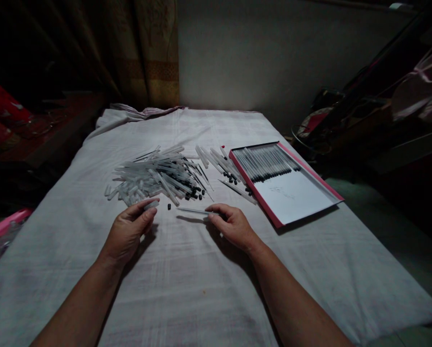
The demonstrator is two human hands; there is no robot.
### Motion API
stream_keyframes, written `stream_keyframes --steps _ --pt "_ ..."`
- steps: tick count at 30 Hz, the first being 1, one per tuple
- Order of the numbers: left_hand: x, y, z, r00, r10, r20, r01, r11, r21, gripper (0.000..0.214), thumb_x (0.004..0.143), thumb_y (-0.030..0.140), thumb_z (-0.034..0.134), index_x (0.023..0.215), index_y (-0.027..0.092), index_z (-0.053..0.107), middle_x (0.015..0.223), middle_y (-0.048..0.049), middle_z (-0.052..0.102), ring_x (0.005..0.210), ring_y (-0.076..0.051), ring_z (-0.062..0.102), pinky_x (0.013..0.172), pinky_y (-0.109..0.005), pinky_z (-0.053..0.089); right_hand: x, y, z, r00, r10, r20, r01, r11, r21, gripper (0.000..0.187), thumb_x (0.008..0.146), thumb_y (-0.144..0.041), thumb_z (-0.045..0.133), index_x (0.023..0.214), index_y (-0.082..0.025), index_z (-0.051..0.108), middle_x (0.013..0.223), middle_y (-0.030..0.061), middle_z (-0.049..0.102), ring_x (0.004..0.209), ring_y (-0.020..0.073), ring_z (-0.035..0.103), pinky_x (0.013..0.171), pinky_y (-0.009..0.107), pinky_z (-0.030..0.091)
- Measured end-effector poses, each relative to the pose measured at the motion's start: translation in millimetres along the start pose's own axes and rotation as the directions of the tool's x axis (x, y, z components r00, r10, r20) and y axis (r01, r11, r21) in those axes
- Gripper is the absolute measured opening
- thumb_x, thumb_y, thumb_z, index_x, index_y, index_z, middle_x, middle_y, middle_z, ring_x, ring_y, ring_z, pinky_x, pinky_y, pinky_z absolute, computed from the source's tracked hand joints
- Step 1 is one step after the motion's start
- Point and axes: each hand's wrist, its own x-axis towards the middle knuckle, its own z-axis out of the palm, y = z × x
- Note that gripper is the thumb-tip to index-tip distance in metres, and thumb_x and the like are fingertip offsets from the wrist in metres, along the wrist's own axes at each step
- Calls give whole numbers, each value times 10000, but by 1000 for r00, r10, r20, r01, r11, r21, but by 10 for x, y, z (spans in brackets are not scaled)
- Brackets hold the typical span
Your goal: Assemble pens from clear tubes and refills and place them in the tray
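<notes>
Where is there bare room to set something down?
Cloth lies bare beyond the pile of pen parts, toward the wall, and mostly bare between your left forearm and right forearm. The near part of the box holds no pens. Crowded: the pile, the box's pen row, and the strip between them.

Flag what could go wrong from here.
The translucent cap pinched in the left hand could slip. The small black plug, loose near the slim pen in the right hand, might get knocked away. If bumped, the row of pens could slide across the red-edged tray.
</notes>
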Motion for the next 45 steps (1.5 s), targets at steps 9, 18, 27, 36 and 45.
stream_keyframes --steps 9,18,27,36,45 --pt "34 -81 0 974 219 54 -224 914 338 292 697 488 733 807 220 767 803 -34 719 719 -178 641 649 -283 540 2 13 -2 1000 -28 7 28 997 -65 284 836 -321 571 989 -155 743 700 27 677 662 155 610 584 249 456" --pt "49 -176 -36 809 492 322 -570 523 633 309 881 411 541 1099 228 662 1144 -77 677 976 -219 666 855 -346 543 0 -13 -8 1000 -27 8 27 996 -84 247 843 -288 587 986 -167 749 741 34 702 695 159 629 583 239 458" --pt "-24 -153 43 763 484 428 -549 138 824 245 868 452 608 957 227 650 997 -86 693 990 -289 628 874 -418 439 1 2 -4 1000 -23 -2 23 997 -78 262 845 -304 589 993 -159 749 745 39 712 690 162 627 612 253 481" --pt "33 -183 4 843 420 337 -527 513 678 272 885 471 535 929 230 652 889 -44 728 842 -230 679 780 -356 506 30 -1 -28 996 86 -12 -83 984 156 342 759 -385 634 953 -133 761 621 3 624 518 109 495 493 229 377" --pt "-28 -190 24 877 368 310 -481 671 564 249 826 451 620 925 229 677 856 -34 731 766 -197 682 698 -303 541 29 -67 -58 992 126 9 -126 976 176 283 714 -352 661 873 -146 774 622 -2 622 523 104 497 495 227 375"
